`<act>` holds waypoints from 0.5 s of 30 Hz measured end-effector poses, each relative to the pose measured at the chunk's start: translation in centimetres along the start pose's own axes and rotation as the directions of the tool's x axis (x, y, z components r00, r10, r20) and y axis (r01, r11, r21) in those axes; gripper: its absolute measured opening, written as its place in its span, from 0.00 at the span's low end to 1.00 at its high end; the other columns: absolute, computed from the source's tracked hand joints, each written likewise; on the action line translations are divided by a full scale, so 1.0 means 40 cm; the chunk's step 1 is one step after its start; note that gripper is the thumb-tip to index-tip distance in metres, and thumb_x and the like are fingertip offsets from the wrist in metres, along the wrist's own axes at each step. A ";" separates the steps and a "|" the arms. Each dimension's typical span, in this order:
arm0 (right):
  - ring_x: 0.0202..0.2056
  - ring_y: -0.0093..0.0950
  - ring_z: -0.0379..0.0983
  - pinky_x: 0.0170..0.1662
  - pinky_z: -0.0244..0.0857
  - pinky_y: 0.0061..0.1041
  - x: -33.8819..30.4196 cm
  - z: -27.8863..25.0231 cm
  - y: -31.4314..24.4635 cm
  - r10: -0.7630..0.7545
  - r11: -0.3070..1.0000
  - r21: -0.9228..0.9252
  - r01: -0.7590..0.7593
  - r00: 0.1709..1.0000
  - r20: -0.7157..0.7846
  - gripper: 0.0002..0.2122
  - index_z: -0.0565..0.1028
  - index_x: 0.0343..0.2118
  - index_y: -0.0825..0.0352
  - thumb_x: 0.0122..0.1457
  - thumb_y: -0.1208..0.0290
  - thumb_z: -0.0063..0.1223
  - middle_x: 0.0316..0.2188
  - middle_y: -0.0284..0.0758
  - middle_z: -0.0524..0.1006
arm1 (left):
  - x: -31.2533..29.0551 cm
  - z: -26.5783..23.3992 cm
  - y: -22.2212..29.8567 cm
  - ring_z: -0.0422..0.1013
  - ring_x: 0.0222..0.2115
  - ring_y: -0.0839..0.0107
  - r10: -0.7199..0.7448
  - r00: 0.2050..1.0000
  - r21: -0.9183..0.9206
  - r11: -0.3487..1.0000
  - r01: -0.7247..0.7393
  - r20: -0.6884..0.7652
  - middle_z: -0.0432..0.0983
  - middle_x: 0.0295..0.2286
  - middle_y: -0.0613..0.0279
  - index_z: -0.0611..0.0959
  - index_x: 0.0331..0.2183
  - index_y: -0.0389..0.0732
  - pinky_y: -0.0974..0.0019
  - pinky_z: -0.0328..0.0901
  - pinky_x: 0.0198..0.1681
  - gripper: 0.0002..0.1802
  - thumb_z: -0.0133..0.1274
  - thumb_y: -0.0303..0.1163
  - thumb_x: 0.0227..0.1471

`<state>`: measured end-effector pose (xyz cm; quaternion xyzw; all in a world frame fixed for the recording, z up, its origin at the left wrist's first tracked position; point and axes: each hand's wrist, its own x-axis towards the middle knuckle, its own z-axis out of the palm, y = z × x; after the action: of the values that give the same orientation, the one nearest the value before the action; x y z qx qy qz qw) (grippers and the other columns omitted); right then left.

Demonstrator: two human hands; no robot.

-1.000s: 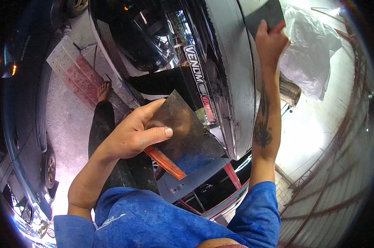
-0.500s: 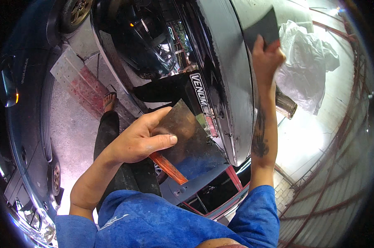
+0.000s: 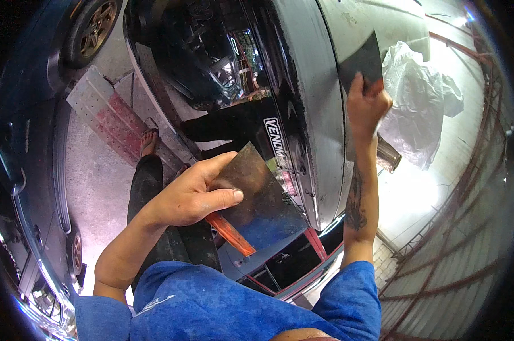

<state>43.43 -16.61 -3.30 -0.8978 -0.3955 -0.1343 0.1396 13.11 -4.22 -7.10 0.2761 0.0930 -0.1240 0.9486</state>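
My left hand is closed on a wide flat metal filler spreader with an orange grip edge, thumb lying across its face. The spreader is held in front of my chest, tilted, its surface smudged. Out at the right, my right hand grips a dark flat spreader blade; a bit of red shows by the fingers. That blade is over the pale grey car roof. Whether its edge touches the surface cannot be made out.
The black car's side window reflects the surroundings. My foot rests on a perforated metal plank. Another dark car stands at the left. White plastic sheeting lies beyond my right arm, near a ribbed metal cylinder.
My right hand and its blade have come slightly nearer along the roof. The whole view has shifted a little. My left hand keeps its grip and place.
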 end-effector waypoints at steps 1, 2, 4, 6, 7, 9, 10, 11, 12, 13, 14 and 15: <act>0.23 0.47 0.72 0.25 0.64 0.35 0.003 0.004 0.002 -0.106 0.994 0.014 0.107 0.994 -0.016 0.05 0.72 0.24 0.72 0.51 0.74 0.52 0.18 0.48 0.72 | 0.003 0.000 0.001 0.70 0.41 0.74 -0.014 1.000 -0.010 1.000 0.014 -0.005 0.71 0.43 0.58 0.64 0.53 0.32 0.68 0.65 0.46 0.26 0.48 0.27 0.53; 0.22 0.47 0.72 0.25 0.64 0.34 0.019 0.025 0.005 -0.134 0.991 0.000 0.134 0.991 -0.014 0.05 0.72 0.24 0.72 0.51 0.75 0.52 0.18 0.48 0.72 | 0.005 0.002 0.002 0.70 0.41 0.74 -0.013 1.000 -0.005 1.000 0.013 -0.001 0.71 0.43 0.58 0.64 0.53 0.32 0.68 0.65 0.46 0.26 0.48 0.27 0.53; 0.21 0.45 0.73 0.23 0.64 0.34 0.033 0.041 0.013 -0.269 0.963 -0.002 0.269 0.963 0.031 0.06 0.72 0.24 0.72 0.51 0.75 0.53 0.16 0.47 0.71 | 0.009 0.000 0.005 0.70 0.41 0.74 -0.031 1.000 0.018 0.999 0.031 -0.001 0.72 0.42 0.58 0.65 0.53 0.32 0.68 0.64 0.47 0.25 0.48 0.26 0.53; 0.20 0.45 0.73 0.23 0.64 0.34 0.035 0.040 0.020 -0.143 0.990 -0.002 0.143 0.989 -0.039 0.07 0.72 0.23 0.72 0.50 0.73 0.53 0.15 0.47 0.71 | 0.005 -0.007 0.011 0.70 0.41 0.75 -0.012 1.000 0.008 1.000 0.012 -0.002 0.72 0.42 0.58 0.65 0.52 0.32 0.68 0.64 0.46 0.25 0.48 0.26 0.53; 0.20 0.45 0.73 0.23 0.64 0.35 0.039 0.039 0.019 -0.075 0.997 -0.001 0.075 0.996 -0.046 0.07 0.72 0.23 0.72 0.50 0.73 0.53 0.14 0.47 0.71 | 0.002 -0.011 0.015 0.70 0.41 0.75 0.004 1.000 -0.001 1.000 -0.004 -0.004 0.72 0.42 0.58 0.65 0.52 0.32 0.68 0.64 0.46 0.25 0.48 0.26 0.53; 0.20 0.44 0.74 0.23 0.65 0.34 0.043 0.028 0.009 -0.073 0.997 0.019 0.075 0.996 -0.060 0.07 0.72 0.22 0.72 0.50 0.72 0.53 0.14 0.47 0.72 | -0.003 -0.024 0.025 0.69 0.41 0.75 0.011 1.000 0.015 1.000 -0.011 -0.011 0.72 0.42 0.58 0.65 0.52 0.32 0.68 0.64 0.46 0.25 0.48 0.26 0.53; 0.21 0.44 0.74 0.24 0.66 0.34 0.058 0.034 0.001 -0.075 0.997 0.004 0.075 0.996 -0.055 0.07 0.72 0.23 0.72 0.50 0.72 0.53 0.14 0.47 0.72 | -0.003 -0.028 0.029 0.69 0.41 0.75 -0.012 1.000 0.031 0.999 0.013 -0.024 0.72 0.42 0.58 0.65 0.52 0.32 0.68 0.64 0.46 0.25 0.48 0.26 0.53; 0.21 0.44 0.74 0.24 0.66 0.34 0.064 0.030 -0.007 -0.003 1.000 -0.031 0.002 0.999 -0.051 0.07 0.72 0.23 0.72 0.50 0.72 0.53 0.15 0.47 0.72 | -0.002 -0.028 0.030 0.69 0.41 0.75 0.016 1.000 0.013 1.000 -0.015 -0.015 0.72 0.42 0.58 0.65 0.52 0.32 0.68 0.64 0.46 0.25 0.48 0.26 0.53; 0.22 0.44 0.75 0.25 0.66 0.34 0.091 0.053 -0.017 0.004 0.998 -0.063 -0.006 1.000 -0.029 0.07 0.73 0.24 0.72 0.50 0.72 0.53 0.15 0.48 0.72 | -0.001 -0.028 0.030 0.69 0.41 0.75 0.020 1.000 0.001 1.000 -0.020 -0.017 0.72 0.42 0.58 0.65 0.52 0.32 0.68 0.64 0.46 0.25 0.48 0.26 0.53; 0.22 0.44 0.75 0.25 0.66 0.34 0.106 0.065 -0.025 -0.098 0.994 -0.045 0.097 0.995 -0.020 0.07 0.72 0.24 0.72 0.50 0.72 0.53 0.16 0.48 0.72 | 0.001 -0.026 0.030 0.69 0.41 0.75 0.022 1.000 -0.012 1.000 -0.022 -0.020 0.72 0.42 0.58 0.65 0.53 0.32 0.68 0.64 0.46 0.25 0.48 0.26 0.53; 0.22 0.44 0.75 0.25 0.66 0.34 0.111 0.071 -0.030 -0.169 0.985 -0.032 0.169 0.986 -0.006 0.07 0.72 0.24 0.73 0.50 0.72 0.53 0.16 0.48 0.73 | 0.002 -0.024 0.029 0.69 0.41 0.75 0.018 1.000 -0.009 1.000 -0.018 -0.013 0.72 0.42 0.58 0.65 0.53 0.32 0.68 0.64 0.46 0.25 0.48 0.26 0.53; 0.22 0.44 0.75 0.25 0.66 0.35 0.116 0.073 -0.033 -0.259 0.966 0.011 0.259 0.965 0.026 0.08 0.72 0.24 0.73 0.50 0.72 0.53 0.16 0.49 0.73 | 0.003 -0.023 0.030 0.69 0.41 0.75 0.014 1.000 -0.002 1.000 -0.014 -0.008 0.72 0.42 0.58 0.65 0.53 0.32 0.68 0.64 0.46 0.25 0.48 0.26 0.53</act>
<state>45.85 -11.60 -4.19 -0.8395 -0.5119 -0.1378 0.1188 13.45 -2.77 -7.28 0.2763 0.0948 -0.1160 0.9493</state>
